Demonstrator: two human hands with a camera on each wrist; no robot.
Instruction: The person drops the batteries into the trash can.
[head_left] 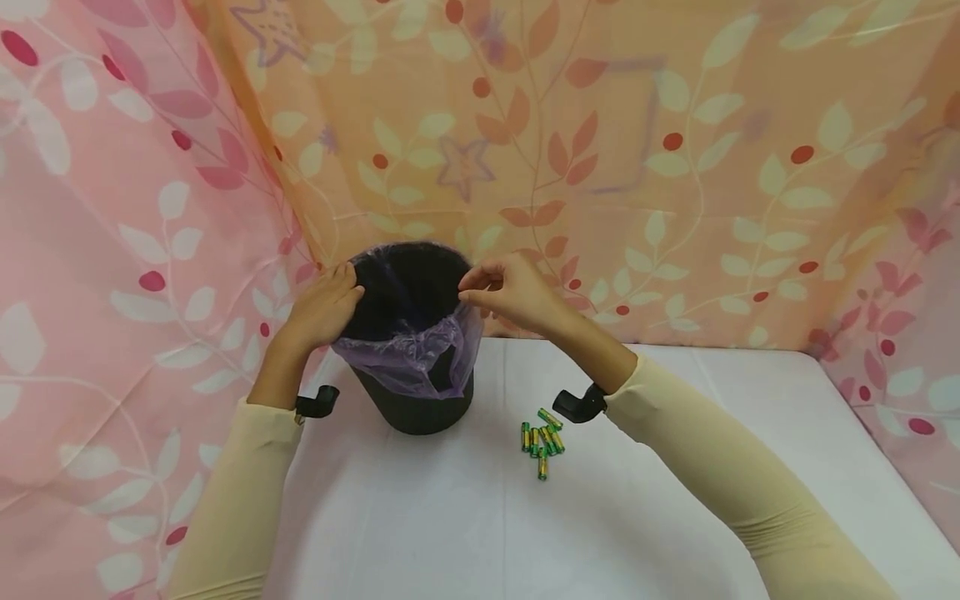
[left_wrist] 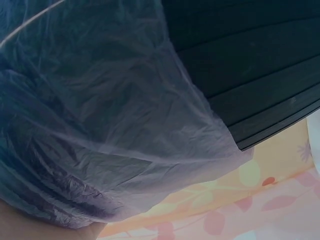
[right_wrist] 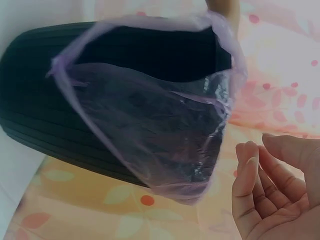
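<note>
A black trash bin (head_left: 423, 415) stands on the table, lined with a thin purple trash bag (head_left: 390, 367) folded down over its rim. At the left of the rim, my left hand (head_left: 322, 307) holds the bag's edge, fingers bent over it. The left wrist view shows the bag (left_wrist: 130, 110) hanging down the ribbed bin wall (left_wrist: 260, 75), hiding most of that hand. My right hand (head_left: 517, 292) is beside the right of the rim. In the right wrist view its fingers (right_wrist: 245, 185) are loosely bent, thumb apart from them, nothing between, a little away from the bag (right_wrist: 165, 125).
Several green and yellow batteries (head_left: 543, 442) lie in a loose group on the white table (head_left: 637, 500), right of the bin. Behind the table hangs a patterned orange cloth (head_left: 600, 167), with a pink cloth (head_left: 90, 250) at the left.
</note>
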